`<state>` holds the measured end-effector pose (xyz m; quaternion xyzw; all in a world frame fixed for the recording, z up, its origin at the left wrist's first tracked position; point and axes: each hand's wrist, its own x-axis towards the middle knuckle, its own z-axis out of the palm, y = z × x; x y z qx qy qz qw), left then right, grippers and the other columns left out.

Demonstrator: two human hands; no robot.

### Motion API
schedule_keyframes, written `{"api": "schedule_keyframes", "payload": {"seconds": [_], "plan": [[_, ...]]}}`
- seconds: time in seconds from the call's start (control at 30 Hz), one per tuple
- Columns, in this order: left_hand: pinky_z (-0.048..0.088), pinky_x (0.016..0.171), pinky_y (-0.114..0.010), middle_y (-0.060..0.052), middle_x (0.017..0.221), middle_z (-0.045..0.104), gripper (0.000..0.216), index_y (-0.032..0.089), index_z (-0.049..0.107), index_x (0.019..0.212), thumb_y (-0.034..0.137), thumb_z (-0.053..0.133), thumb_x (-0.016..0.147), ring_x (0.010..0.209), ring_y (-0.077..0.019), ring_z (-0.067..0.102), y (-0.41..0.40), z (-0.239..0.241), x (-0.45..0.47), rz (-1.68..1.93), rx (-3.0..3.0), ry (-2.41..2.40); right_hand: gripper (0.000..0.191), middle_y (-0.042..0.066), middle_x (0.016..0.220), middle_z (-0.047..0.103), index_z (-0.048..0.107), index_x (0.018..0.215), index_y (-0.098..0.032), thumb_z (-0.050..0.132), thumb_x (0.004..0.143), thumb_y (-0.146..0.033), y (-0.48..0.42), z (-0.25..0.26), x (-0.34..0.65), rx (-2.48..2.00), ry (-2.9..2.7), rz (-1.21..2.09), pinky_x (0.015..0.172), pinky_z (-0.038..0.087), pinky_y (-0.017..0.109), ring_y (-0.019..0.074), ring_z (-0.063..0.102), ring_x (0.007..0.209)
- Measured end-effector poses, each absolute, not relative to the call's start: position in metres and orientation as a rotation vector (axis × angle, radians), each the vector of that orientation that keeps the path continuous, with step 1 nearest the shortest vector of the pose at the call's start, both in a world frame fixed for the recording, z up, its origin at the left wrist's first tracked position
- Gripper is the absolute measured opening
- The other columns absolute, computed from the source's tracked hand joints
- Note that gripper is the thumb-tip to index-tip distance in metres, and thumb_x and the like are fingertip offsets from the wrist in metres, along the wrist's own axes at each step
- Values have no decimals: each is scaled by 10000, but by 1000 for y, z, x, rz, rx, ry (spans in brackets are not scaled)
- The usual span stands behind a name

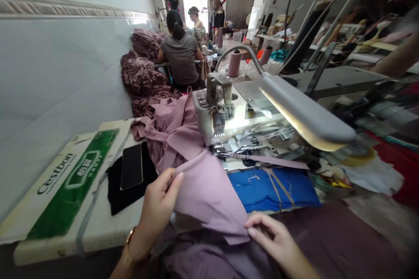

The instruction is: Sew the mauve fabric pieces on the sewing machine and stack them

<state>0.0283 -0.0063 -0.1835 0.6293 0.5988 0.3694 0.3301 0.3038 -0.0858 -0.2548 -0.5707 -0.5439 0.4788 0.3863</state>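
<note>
A mauve fabric piece (203, 187) runs from my lap up to the presser foot of a white sewing machine (216, 117). My left hand (159, 207) pinches the fabric's left edge between thumb and fingers. At the fabric's lower right corner my right hand (275, 237) has its fingers curled onto the cloth. More mauve fabric (173, 126) is bunched left of the machine. A thin mauve strip (271, 161) feeds out to the right of the needle.
A lamp on a bendy neck (304, 113) hangs over the machine. A blue cloth (271, 187) lies on the table's front. A black phone (131, 166) rests on dark cloth beside a green and white box (65, 183). Other people sit sewing further back (181, 54). Thread cones (234, 63) stand behind.
</note>
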Motion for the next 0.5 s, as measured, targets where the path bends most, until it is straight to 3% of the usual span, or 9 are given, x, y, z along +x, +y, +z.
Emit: {"api": "schedule_keyframes", "payload": {"seconds": [0.33, 0.5], "plan": [[380, 632, -219, 6, 776, 598, 234, 176, 631, 858, 387, 536, 892, 719, -144, 515, 55, -159, 15, 1114, 1732, 1540, 148, 44, 880, 718, 693, 884, -206, 575, 890, -294, -48, -254, 284, -1365, -1531, 1133, 765, 531, 298, 230, 670, 859], [381, 655, -232, 8, 759, 602, 230, 170, 641, 845, 368, 532, 891, 723, -146, 526, 82, -144, 12, 1150, 1883, 1539, 236, 17, 785, 668, 635, 1099, -187, 568, 901, -296, -25, -248, 272, -1305, -1445, 1156, 693, 541, 288, 188, 678, 713]]}}
